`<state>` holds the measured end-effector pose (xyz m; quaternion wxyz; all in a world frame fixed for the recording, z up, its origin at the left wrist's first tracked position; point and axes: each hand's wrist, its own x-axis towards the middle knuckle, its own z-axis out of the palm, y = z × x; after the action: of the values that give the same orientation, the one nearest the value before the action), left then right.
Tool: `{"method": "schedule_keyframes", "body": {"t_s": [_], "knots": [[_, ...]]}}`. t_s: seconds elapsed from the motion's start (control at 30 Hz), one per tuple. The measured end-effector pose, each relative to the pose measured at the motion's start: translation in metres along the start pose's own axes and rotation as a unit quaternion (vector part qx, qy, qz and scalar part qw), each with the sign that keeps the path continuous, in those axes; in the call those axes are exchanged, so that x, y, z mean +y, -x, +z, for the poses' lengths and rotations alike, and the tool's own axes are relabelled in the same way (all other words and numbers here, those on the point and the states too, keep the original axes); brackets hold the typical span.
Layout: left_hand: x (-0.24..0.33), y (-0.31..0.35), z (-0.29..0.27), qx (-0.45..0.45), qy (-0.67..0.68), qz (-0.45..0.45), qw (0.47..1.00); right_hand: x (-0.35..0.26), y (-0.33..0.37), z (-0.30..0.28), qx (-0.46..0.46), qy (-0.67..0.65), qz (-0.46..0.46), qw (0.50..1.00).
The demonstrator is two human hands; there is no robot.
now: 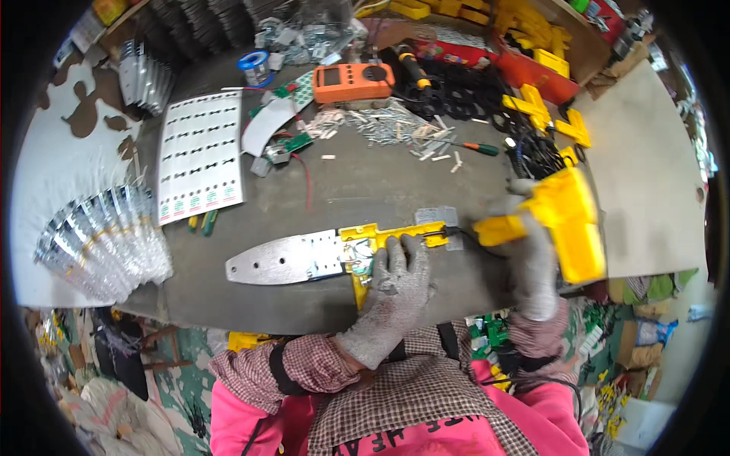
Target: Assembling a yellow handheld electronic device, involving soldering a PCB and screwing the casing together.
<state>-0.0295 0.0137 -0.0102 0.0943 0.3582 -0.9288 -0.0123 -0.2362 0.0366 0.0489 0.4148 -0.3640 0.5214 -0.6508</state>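
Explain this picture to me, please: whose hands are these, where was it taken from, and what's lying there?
There's no robot here: these are a person's own gloved hands. A wide-angle camera on their head looks down, which makes straight edges bend. The left hand rests on an open yellow housing with a long metal plate attached. The right hand, blurred, holds a yellow plastic shell. Further back on the grey bench lie a white sheet with dark marks, an orange meter, a pile of small screw-like pieces and a screwdriver.
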Motion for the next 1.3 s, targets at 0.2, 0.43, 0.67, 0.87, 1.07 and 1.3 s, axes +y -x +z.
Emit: {"method": "schedule_keyframes", "body": {"t_s": [0.2, 0.43, 0.67, 0.87, 1.07, 1.3], "knots": [[0.0, -0.003, -0.001, -0.023, -0.023, 0.025, 0.999, 0.05, -0.001, 0.033, 0.013, 0.076, -0.035, 0.996], [0.001, 0.0, 0.005, -0.002, -0.13, 0.049, 0.99, 0.038, 0.009, 0.052, -0.049, 0.369, -0.126, 0.92], [-0.022, 0.036, -0.043, 0.105, 0.087, 0.321, 0.937, 0.036, -0.005, 0.075, -0.303, 0.492, -0.103, 0.809], [-0.092, 0.051, -0.048, 0.095, 0.195, 0.08, 0.973, 0.054, 0.013, 0.067, -0.283, 0.515, -0.174, 0.79], [-0.097, 0.052, -0.034, 0.043, 0.148, 0.084, 0.984, 0.031, -0.044, 0.057, -0.403, 0.561, -0.149, 0.707], [-0.075, -0.022, -0.094, 0.102, 0.242, 0.092, 0.96, 0.057, -0.033, 0.051, -0.245, 0.667, -0.197, 0.676]]}}
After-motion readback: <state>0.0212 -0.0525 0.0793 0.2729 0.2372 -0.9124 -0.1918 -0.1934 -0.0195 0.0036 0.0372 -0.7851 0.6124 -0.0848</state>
